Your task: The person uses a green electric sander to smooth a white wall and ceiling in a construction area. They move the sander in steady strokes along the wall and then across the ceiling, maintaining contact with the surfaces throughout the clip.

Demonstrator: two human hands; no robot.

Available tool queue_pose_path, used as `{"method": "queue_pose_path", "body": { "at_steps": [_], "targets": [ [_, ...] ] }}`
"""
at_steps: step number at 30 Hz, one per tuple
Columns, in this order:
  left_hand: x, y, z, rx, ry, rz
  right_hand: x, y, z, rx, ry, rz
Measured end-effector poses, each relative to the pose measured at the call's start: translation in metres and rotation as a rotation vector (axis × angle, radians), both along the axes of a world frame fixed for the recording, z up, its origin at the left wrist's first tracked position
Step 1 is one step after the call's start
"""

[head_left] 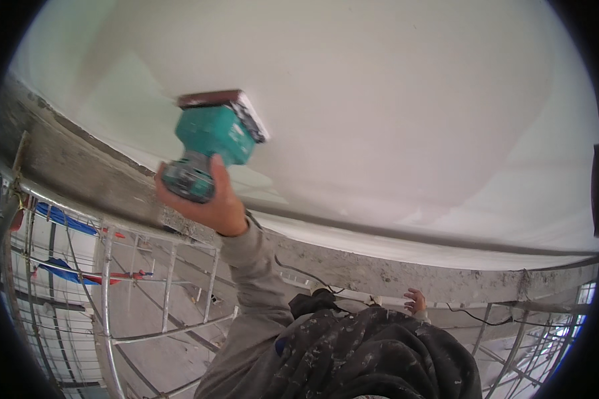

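Note:
My left hand (pixel 209 206) is wrapped round the grip of a teal and black power sander (pixel 217 133), with the arm stretched up and forward. The sander's flat pad, with a dark red-brown edge, is against the smooth white plastered wall (pixel 379 126). A slight blur lies over the tool. From near my left wrist a dark cable (pixel 299 270) trails down toward my body. My right hand (pixel 416 302) is low, beside my body and close to the grey ledge, its fingers loosely bent and apart, with nothing seen in them.
A rough grey concrete ledge (pixel 393 276) curves along the wall's foot. Metal scaffold tubes (pixel 106 286) stand on the left, more bars (pixel 512 342) on the right. Blue and red cloth (pixel 70 271) hangs at far left. A dark cable (pixel 479 319) runs by the right-hand scaffold.

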State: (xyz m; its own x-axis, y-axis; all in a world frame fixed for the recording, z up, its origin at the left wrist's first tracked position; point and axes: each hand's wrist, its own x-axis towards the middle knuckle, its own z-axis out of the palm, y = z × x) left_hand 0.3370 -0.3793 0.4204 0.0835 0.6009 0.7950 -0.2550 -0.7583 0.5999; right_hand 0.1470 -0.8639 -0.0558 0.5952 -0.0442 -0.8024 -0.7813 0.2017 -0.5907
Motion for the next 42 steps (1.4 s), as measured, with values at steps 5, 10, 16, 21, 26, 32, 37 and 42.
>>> {"method": "queue_pose_path", "body": {
  "at_steps": [5, 10, 16, 21, 26, 32, 37, 42],
  "targets": [
    [-0.011, -0.051, -0.06, 0.29, 0.096, -0.118, -0.001, 0.007, -0.022, -0.059, 0.034, 0.043],
    [-0.004, -0.052, -0.032, 0.465, 0.036, -0.108, 0.015, 0.014, -0.015, -0.087, 0.058, 0.058],
    [0.001, 0.006, 0.074, 0.577, 0.008, 0.055, 0.016, 0.007, -0.024, -0.022, 0.098, 0.06],
    [0.003, 0.009, 0.137, 0.482, -0.03, 0.015, -0.009, -0.009, -0.075, -0.133, -0.253, 0.4],
    [-0.003, -0.021, 0.079, 0.72, 0.016, -0.036, 0.002, 0.006, -0.06, -0.1, -0.131, 0.284],
    [0.001, -0.047, 0.119, 0.818, -0.056, -0.036, 0.037, 0.018, -0.048, 0.034, 0.003, 0.071],
    [0.0, -0.036, 0.2, 0.498, -0.046, -0.211, 0.032, 0.016, -0.039, 0.075, 0.038, 0.021],
    [0.0, -0.019, 0.145, 0.697, -0.058, 0.022, 0.012, -0.022, -0.117, 0.146, 0.012, -0.009]
  ]
}}
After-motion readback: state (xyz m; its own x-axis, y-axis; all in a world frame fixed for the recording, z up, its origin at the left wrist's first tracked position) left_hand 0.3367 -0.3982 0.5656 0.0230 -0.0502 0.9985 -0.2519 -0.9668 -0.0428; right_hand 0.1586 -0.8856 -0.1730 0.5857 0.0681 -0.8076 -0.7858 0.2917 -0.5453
